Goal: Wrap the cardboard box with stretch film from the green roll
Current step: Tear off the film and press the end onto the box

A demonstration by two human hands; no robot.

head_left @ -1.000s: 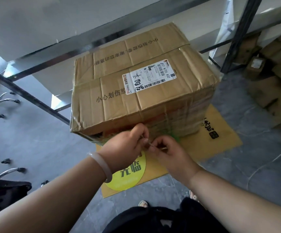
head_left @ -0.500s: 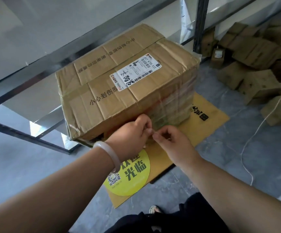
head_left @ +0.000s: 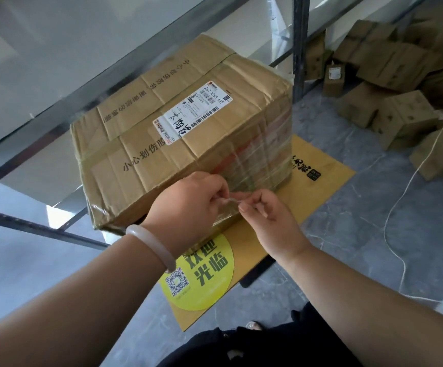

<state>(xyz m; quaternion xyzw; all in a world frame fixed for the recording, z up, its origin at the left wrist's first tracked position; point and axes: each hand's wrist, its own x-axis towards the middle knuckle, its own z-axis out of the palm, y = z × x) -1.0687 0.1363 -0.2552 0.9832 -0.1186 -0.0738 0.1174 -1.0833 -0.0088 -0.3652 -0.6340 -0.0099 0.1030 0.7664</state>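
Observation:
A large cardboard box [head_left: 162, 144] with a white shipping label stands on a yellow floor mat [head_left: 318, 186]. Clear stretch film [head_left: 257, 160] covers its near and right sides in several bands. In front of the box's near lower face, my left hand [head_left: 191, 205], with a pale bangle on the wrist, and my right hand [head_left: 265, 215] pinch a thin twisted strand of film [head_left: 232, 201] stretched between their fingertips. The green roll is not in view.
Metal shelf rails [head_left: 301, 43] run behind and left of the box. Several smaller cardboard boxes [head_left: 400, 115] lie piled at the right. A white cord [head_left: 400, 205] trails over the grey floor. A round yellow-green sticker [head_left: 209, 271] marks the mat near my feet.
The view has swung right, showing more of the box pile. My hands have stayed at the box's near face and drawn slightly apart, stretching the film strand between them.

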